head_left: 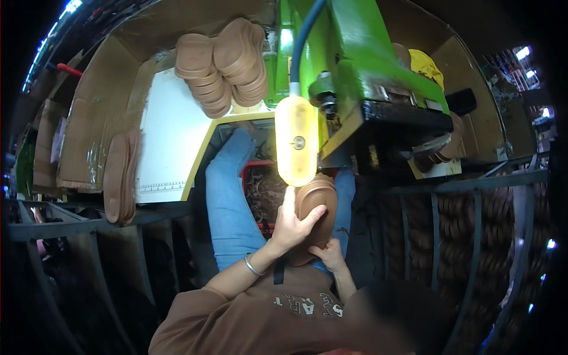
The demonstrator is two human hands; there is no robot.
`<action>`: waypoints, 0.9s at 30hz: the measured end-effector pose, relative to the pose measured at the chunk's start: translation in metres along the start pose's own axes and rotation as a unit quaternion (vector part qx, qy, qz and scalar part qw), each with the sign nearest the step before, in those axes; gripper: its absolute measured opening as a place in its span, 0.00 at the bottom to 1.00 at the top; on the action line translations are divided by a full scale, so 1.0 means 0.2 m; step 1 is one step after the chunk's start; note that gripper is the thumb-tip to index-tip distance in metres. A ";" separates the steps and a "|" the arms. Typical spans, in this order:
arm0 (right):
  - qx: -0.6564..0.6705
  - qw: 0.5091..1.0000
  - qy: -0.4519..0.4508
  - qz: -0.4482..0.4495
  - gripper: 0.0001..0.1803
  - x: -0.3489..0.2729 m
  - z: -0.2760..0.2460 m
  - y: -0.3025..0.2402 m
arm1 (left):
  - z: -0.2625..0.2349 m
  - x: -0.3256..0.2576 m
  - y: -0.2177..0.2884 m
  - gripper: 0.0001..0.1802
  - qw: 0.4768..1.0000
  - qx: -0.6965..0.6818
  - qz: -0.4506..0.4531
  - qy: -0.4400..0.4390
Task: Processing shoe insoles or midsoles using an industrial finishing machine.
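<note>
Gripping: both bare hands clamp one brown oval shoe sole [316, 204], held on edge just under the lamp.
Left hand [293, 228]: fingers curl over the sole's left face, index finger pointing up along its rim; a thin metal bangle [252, 266] circles the wrist.
Right hand [331, 255]: closed on the sole's lower end from beneath, partly hidden behind it.
Lamp: a glowing yellow oblong work lamp [296, 142] hangs on a blue-grey hose, just above the sole — nearly touching its top edge.
Machine: a green metal machine [355, 53] with a dark lower head stands behind and to the right of the lamp.
Below: blue denim legs [228, 195] and a red crate of brown scraps [260, 189].
Stock: stacked brown soles [222, 65] on the white table top [171, 136] at upper left — more soles stand on edge beside cardboard at far left and fill the dark metal rack [473, 236] on the right.
</note>
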State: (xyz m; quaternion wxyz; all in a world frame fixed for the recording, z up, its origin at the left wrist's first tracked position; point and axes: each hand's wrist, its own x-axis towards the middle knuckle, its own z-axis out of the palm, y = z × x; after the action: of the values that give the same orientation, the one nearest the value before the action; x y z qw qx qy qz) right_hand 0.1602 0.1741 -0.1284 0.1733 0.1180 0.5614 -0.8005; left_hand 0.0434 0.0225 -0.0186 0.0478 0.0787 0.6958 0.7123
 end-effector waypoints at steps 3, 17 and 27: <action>-0.030 0.999 0.011 -0.028 0.24 -0.01 0.09 0.00 | 0.01 0.12 0.16 0.26 0.996 0.045 -0.037 -0.066; 0.059 0.994 0.090 -0.020 0.28 -0.22 0.00 -0.14 | 0.01 0.11 0.10 0.12 0.990 -0.120 -0.074 -0.009; 0.118 0.937 0.258 -0.202 0.23 -0.08 -0.30 -0.71 | -0.03 0.17 0.18 0.11 0.980 -0.172 -0.094 -0.042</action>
State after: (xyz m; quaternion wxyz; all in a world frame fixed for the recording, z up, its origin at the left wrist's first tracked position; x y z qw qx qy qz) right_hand 0.1156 0.2767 -0.0209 -0.1579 0.2241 0.5003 -0.8213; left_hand 0.0104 0.0225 0.0189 0.1562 0.0331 0.5644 0.8099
